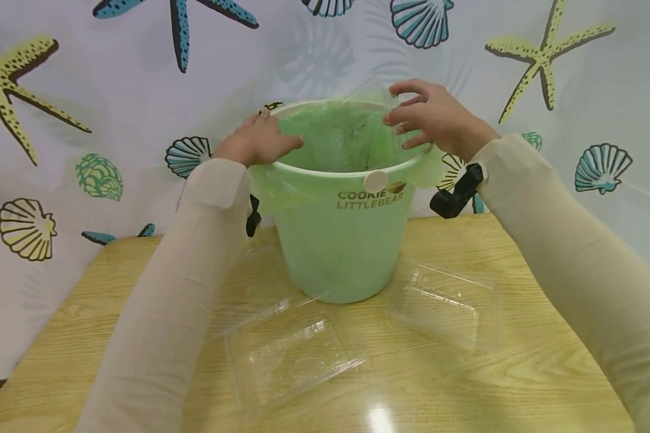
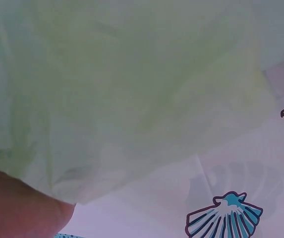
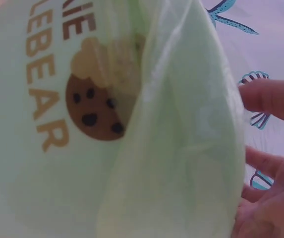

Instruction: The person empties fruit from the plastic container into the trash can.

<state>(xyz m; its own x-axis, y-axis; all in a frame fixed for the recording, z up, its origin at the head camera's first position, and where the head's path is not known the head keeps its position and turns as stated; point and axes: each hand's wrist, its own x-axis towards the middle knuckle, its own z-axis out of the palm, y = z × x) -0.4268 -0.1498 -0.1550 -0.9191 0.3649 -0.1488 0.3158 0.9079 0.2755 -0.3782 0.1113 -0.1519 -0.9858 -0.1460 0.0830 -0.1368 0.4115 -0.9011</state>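
A pale green bucket [image 1: 341,240] with "COOKIE LITTLEBEAR" lettering stands upright on the table. A thin green plastic bag [image 1: 309,138] lines it and folds out over the rim. My left hand [image 1: 262,138] rests on the bucket's left rim, thumb pointing inward over the opening. At the right side of the opening, my right hand [image 1: 430,117] holds a clear plastic container [image 1: 371,96], its fingers spread along the near side. The container is tilted, its lower part inside the bucket. In the right wrist view, the bag [image 3: 191,129] covers much of the held container.
Clear plastic containers lie on the wooden table [image 1: 520,373]: one box [image 1: 298,355] front left of the bucket, another [image 1: 444,300] to its right. Behind the bucket hangs a white cloth [image 1: 325,54] printed with shells and starfish.
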